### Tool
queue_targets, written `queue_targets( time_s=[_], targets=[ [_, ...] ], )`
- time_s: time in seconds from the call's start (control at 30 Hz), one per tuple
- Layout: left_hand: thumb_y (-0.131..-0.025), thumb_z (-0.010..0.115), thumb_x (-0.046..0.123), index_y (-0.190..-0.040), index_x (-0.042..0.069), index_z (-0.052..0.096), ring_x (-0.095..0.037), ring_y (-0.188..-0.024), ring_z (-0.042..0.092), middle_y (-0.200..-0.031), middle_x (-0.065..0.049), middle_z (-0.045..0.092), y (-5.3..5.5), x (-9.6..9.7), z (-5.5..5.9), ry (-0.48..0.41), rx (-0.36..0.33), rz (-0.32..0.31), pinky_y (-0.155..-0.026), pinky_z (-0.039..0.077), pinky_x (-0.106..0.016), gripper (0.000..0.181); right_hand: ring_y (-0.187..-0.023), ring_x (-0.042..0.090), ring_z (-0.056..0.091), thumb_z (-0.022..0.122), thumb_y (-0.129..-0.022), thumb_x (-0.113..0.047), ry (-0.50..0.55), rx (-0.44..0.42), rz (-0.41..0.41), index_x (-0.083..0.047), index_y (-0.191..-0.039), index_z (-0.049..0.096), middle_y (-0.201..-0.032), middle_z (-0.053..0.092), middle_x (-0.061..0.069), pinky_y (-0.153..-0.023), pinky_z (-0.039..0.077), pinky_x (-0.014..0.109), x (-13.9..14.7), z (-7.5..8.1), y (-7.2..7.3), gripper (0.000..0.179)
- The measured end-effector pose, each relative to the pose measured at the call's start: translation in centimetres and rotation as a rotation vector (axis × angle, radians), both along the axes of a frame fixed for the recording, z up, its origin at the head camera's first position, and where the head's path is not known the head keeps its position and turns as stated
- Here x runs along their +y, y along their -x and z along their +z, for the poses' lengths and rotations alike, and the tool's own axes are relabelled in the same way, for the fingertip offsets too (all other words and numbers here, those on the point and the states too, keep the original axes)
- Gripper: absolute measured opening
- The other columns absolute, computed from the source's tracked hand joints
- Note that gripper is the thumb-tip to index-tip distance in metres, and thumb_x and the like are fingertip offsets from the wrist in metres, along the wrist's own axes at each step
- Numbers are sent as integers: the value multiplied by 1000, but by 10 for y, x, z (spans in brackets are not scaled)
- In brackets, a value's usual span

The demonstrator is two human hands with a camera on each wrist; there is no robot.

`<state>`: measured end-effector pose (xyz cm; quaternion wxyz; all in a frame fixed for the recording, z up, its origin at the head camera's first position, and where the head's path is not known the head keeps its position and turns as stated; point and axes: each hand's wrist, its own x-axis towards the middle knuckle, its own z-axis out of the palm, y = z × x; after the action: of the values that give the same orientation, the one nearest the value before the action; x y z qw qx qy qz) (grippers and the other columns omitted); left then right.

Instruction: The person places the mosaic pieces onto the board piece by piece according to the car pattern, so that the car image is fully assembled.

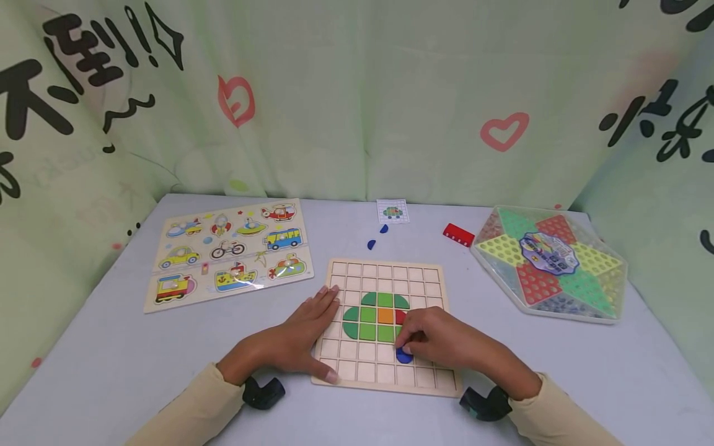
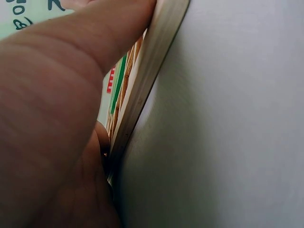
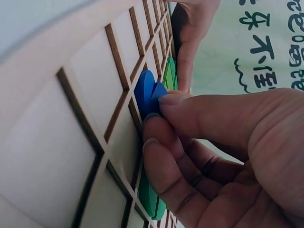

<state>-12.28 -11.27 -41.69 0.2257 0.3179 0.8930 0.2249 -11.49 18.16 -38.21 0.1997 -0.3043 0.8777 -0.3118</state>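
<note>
A wooden grid board (image 1: 357, 371) lies on the table with green, orange and red pieces set in its middle squares. My left hand (image 1: 304, 331) rests flat along the board's left edge, fingers spread and the thumb on its lower left corner. Over the lower right of the coloured pieces, my right hand (image 1: 440, 337) pinches a small blue quarter-round piece (image 3: 158, 95) between thumb and fingers. Another blue piece (image 3: 145, 90) sits right beside it on the grid, as the right wrist view shows. My right fingers cover part of the red piece (image 1: 400, 317).
Two small blue pieces (image 1: 383, 228) lie beyond the board, near a pattern card (image 1: 393, 211). A red piece (image 1: 458, 235) lies by a Chinese checkers box (image 1: 549, 263) at the right. A vehicle picture puzzle (image 1: 229, 254) lies at the left. A printed curtain (image 1: 357, 124) hangs behind.
</note>
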Motion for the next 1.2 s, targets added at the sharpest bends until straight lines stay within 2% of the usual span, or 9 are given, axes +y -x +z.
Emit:
queue_targets(
  time_s=[0.43,0.73,0.87,1.0,1.2],
  targets=[
    [-68,73,70,-157,9,6,-14,-144,-20,-162,0,-12,-1,0,-2,-3,-2,4,-116,-2,-41,127,-83,12,54,74,-85,-3,-76,13,-25,-14,-90,76,-85,59,-12,-73,51,24,-7,6,-4,13],
    [-68,74,70,-157,8,6,-15,-144,-20,-162,-1,-12,-1,0,0,7,4,5,-116,-2,-40,127,-84,12,54,72,-86,-2,-111,18,-34,-16,-89,76,-86,59,-13,-75,51,26,-7,7,-3,15],
    [-68,73,70,-157,8,6,-15,-144,-19,-162,-1,-11,-1,0,-1,3,5,5,-116,-2,-41,127,-83,11,55,71,-87,-3,-77,6,-23,-17,-90,76,-85,60,-14,-73,51,25,-4,6,0,15],
    [-68,74,70,-157,8,6,-15,-144,-19,-162,-1,-11,-1,-1,-2,-4,5,7,-116,-2,-41,127,-83,12,56,71,-88,-3,1,-9,-17,-18,-90,76,-84,61,-13,-71,51,25,0,5,5,16],
    [-69,73,70,-157,7,6,-15,-144,-19,-162,-2,-12,0,-1,-1,-8,9,-1,-116,-2,-41,127,-85,13,58,70,-88,-1,111,-14,-15,-15,-92,76,-91,66,-4,-76,52,26,4,3,17,15]
  ],
)
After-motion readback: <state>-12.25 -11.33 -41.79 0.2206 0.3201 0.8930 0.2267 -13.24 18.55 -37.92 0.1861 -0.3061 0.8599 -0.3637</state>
